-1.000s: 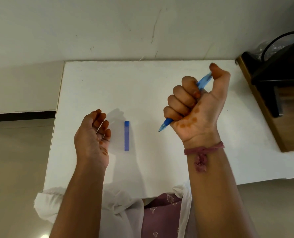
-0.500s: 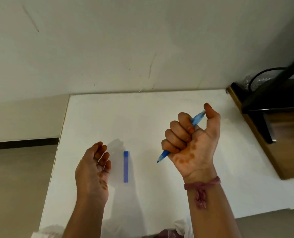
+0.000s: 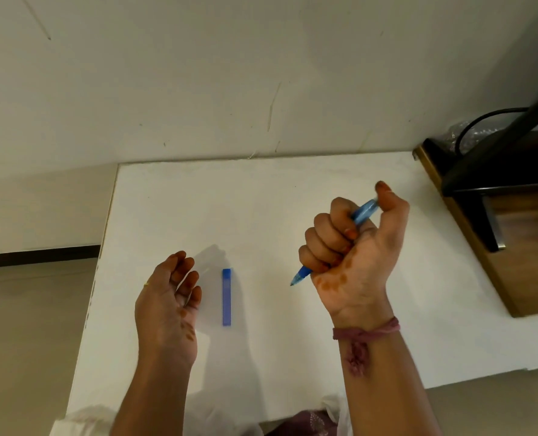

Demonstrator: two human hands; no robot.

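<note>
Thumb (image 3: 390, 199) down now: half a second back it stood straight beside the top of the pen (image 3: 364, 211), and now it bends over that top end. Little else has changed. The view has tipped up a touch, so more wall (image 3: 230, 73) shows, and both hands sit much where they were.

The blue case (image 3: 226, 297) is our marker, lying flat on the white table (image 3: 261, 199) with its long side running away from the person. Right of the case and held up, the right hand (image 3: 352, 247) is a tight fist round the pen, four fingers wrapped over the barrel and palm side to the camera. The pen slants through the fist, and its tip pokes out below the little finger, pointing down toward the case but well apart from it. A reddish thread (image 3: 368, 332) is tied round that wrist.

Left of the case, just beside it and not touching, the left hand (image 3: 167, 306) sits low with fingers loosely curled, holding nothing. Whether it rests on the table I cannot tell. Far right of the case, past the fist, a wooden cabinet (image 3: 513, 262) stands at the table's edge.
</note>
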